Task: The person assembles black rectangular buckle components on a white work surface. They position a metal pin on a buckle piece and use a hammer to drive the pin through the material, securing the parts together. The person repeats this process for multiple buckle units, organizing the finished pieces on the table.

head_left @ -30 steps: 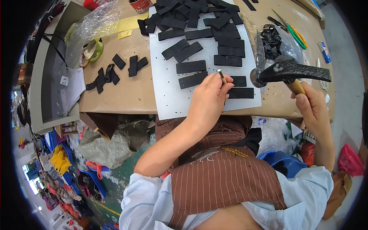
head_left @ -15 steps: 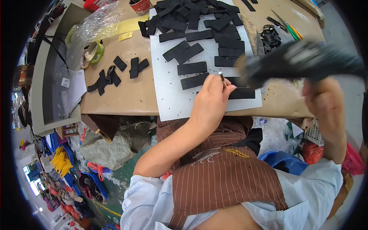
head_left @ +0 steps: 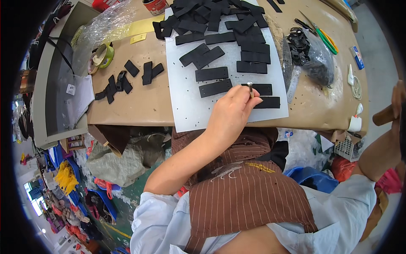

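On the left part of the bench (head_left: 139, 106), well left of the white cutting sheet (head_left: 186, 110), a grey flat tray (head_left: 59, 97) carries a small white label (head_left: 71, 89), and above it lie a crumpled clear plastic bag (head_left: 99, 27) and rolls of tape (head_left: 101, 57). A yellow paper slip (head_left: 141, 27) sits just left of the sheet's top corner, with loose black strips (head_left: 127, 78) below it.

On the sheet itself, the left hand (head_left: 230, 114) has its fingers (head_left: 247, 95) closed around a small metal punch (head_left: 250, 86), stood upright on a black strip (head_left: 264, 89) near the sheet's lower right corner. The strips look flat, light and somewhat flexible, like rubber or leather; I'd judge them easy to lift by an edge. The punch is thin and smooth, best pinched low on its shaft.

Right of the sheet lie a dark bag of black buckles (head_left: 311, 53) and green-handled scissors (head_left: 323, 38). At the far right, the right hand (head_left: 397, 106) is raised, gripping a wooden handle (head_left: 384, 115); its head is out of view.
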A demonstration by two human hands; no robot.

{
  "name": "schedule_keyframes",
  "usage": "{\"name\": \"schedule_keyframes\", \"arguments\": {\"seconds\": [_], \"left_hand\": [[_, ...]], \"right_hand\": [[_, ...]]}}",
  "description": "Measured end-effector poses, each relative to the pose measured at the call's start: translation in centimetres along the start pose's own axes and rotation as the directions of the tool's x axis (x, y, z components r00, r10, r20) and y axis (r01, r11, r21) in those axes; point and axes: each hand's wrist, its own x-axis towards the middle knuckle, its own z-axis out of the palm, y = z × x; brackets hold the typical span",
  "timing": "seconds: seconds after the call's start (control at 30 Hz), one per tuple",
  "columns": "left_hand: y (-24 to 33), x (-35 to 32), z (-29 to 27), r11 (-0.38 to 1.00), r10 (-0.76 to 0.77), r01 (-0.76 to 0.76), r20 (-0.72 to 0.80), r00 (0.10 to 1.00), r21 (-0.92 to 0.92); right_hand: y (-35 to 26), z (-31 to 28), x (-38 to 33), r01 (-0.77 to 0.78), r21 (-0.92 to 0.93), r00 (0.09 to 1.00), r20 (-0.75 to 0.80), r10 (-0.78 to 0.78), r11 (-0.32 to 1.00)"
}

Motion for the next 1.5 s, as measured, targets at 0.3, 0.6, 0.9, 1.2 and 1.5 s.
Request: {"name": "schedule_keyframes", "arguments": {"seconds": [0.3,0.6,0.9,1.2,1.5], "left_hand": [[1.0,0.4,0.7,0.984,-0.175,0.172,-0.055,0.983,-0.051],[1.8,2.3,4.4,0.996,-0.033,0.037,0.06,0.998,-0.077],[1.4,2.1,4.4,0.97,-0.155,0.174,0.118,0.981,-0.171],[1.5,2.0,4.6,0.974,-0.132,0.147,0.095,0.987,-0.174],[2.0,1.1,5.0,0.982,0.122,-0.131,0.076,0.99,0.136]], "right_hand": [[-0.3,6.3,-3.6,-0.273,0.149,0.955,0.166,0.248,0.951],[0.4,5.5,-5.9,-0.353,0.085,0.922,0.2,0.331,0.932],[1.0,5.0,-6.2,-0.373,0.08,0.923,0.133,0.361,0.924],[1.6,2.0,-5.2,-0.253,0.015,0.967,0.043,0.252,0.967],[-0.4,4.7,-3.7,0.134,-0.304,0.913,0.408,0.002,0.943]]}}
